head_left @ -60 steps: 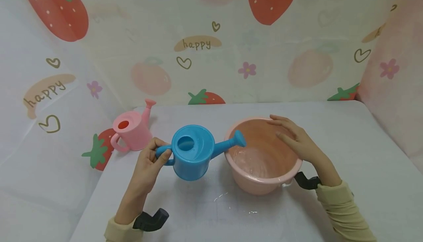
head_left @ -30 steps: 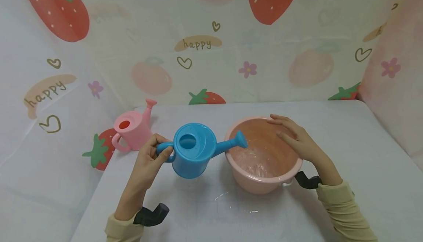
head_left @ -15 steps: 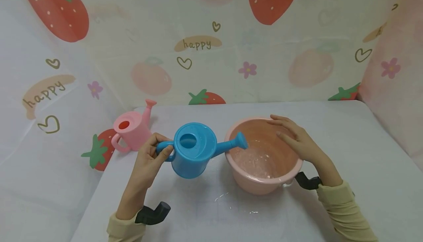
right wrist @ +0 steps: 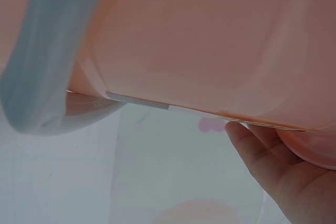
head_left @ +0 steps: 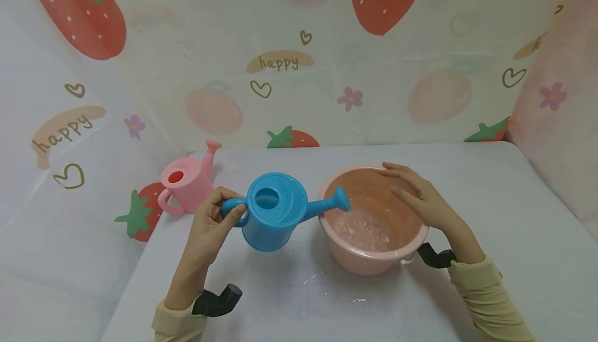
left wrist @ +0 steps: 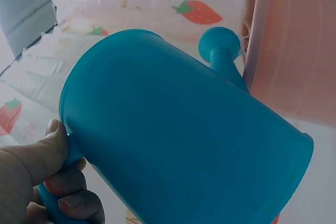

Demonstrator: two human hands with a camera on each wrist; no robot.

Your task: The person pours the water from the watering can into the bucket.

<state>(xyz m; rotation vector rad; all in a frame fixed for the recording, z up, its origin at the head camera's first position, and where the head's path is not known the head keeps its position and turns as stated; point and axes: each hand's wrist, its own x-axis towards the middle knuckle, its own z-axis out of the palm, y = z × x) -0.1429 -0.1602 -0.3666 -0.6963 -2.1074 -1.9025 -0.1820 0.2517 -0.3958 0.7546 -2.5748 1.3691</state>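
In the head view my left hand (head_left: 212, 233) grips the handle of a blue watering can (head_left: 268, 233), which is lifted above the table. The can leans toward the right, and its spout head is over the near-left part of a pink bucket (head_left: 359, 264). Rippling water lies in the bucket. My right hand (head_left: 422, 202) rests over the bucket's right rim with fingers extended and slightly bent. In the left wrist view, fingers and thumb wrap the can's handle (left wrist: 52, 203). The right wrist view shows the bucket wall (right wrist: 199, 40) close up, with fingertips at its rim.
A pink watering can (head_left: 187, 186) stands at the table's left, behind my left hand. Wet streaks (head_left: 313, 278) lie on the white table (head_left: 289, 311) before the bucket. Strawberry-printed sheets (head_left: 299, 98) hang behind and at both sides.
The blue watering can has shifted slightly right and up, tilting a little more toward the bucket. Ripples have appeared in the bucket's water. My right hand has stayed in place.
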